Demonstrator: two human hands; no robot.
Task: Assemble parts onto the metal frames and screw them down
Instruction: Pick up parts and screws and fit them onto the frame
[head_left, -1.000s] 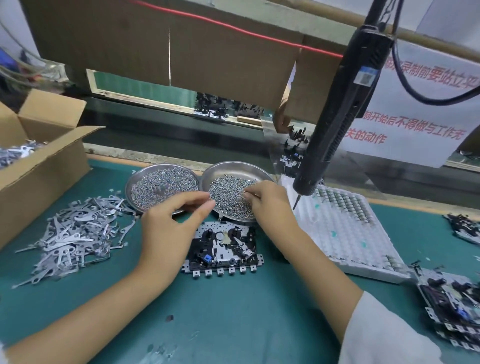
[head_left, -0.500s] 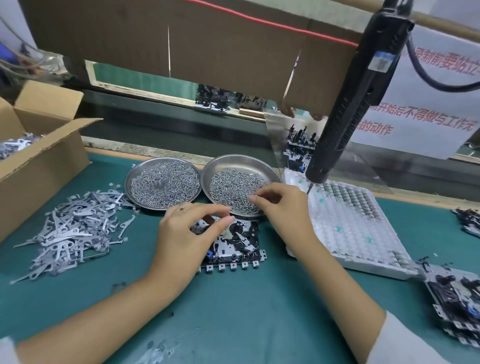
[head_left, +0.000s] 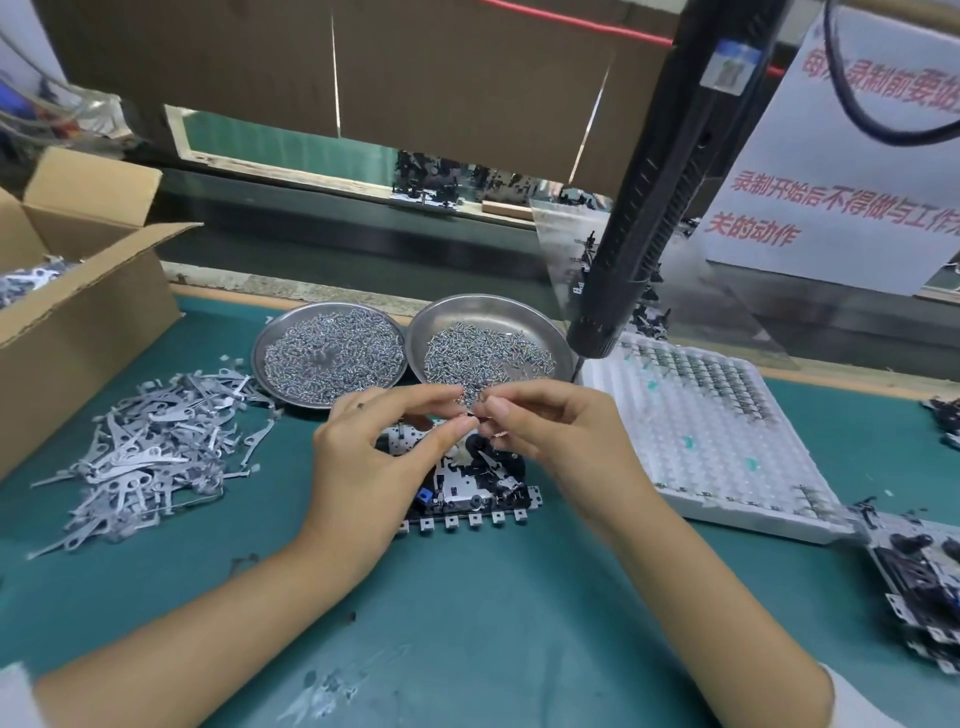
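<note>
Green table (head_left: 493, 623) underfoot of everything, brown cardboard wall at the back.

Metal frame (head_left: 467, 493) flat at the middle of the table, black parts on it, small square tabs along its near edge. Partly hidden under both hands.

Left hand (head_left: 374, 467) just above the frame at 9 o'clock from its middle, thumb and first finger curled toward each other. Right hand (head_left: 561, 441) at 3 o'clock, fingers curled too. Fingertips of both meeting over the far edge of the frame, pinching something tiny between them. Too small to tell what it is, maybe a screw.

Two round metal dishes at 12 o'clock from the frame, side by side and touching. Left dish (head_left: 330, 312) full of small screws. Right dish (head_left: 488, 306) with a smaller heap of screws.

Black electric screwdriver (head_left: 649, 208) hanging down at 1 o'clock, tip just beside the right dish.

White tray (head_left: 717, 441) with rows of little pockets at 3 o'clock, just beside the right hand.

Pile of flat silver metal pieces (head_left: 150, 452) at 9 o'clock. Open cardboard box (head_left: 78, 322) at 10 o'clock, more silver pieces inside.

More frames stacked (head_left: 919, 587) at 4 o'clock, near the table edge.

White paper sign (head_left: 841, 171) with red writing at 2 o'clock.
</note>
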